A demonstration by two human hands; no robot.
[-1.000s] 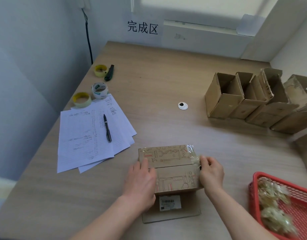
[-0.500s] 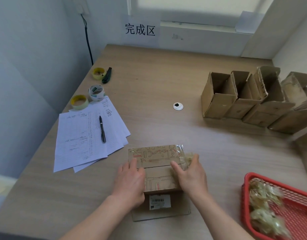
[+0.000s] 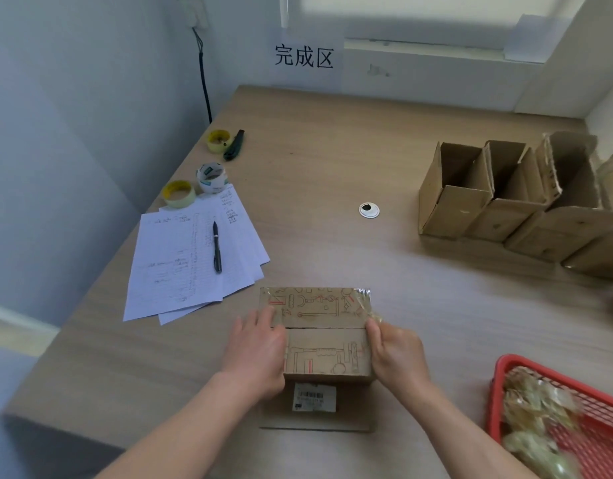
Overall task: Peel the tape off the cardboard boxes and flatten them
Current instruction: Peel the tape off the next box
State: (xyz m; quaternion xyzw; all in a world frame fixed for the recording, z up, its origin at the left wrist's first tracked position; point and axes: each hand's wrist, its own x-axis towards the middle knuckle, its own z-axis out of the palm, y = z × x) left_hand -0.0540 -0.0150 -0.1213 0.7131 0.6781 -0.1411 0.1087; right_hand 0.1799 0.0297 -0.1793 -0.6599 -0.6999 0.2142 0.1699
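Box on the table, directly before the person, long axis running left–right. Left hand lies flat on the box's left end, fingers straight, holding it down. Right hand at the right end pinches crumpled tape between thumb and fingertips — the strip clings to the far-right corner, just beyond those fingers, so the right hand is nearer and the peel likely runs leftward.

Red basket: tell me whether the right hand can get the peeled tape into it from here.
Probably yes. The right hand pinches tape at the printed box's right edge, and only bare table lies between it and the red basket.
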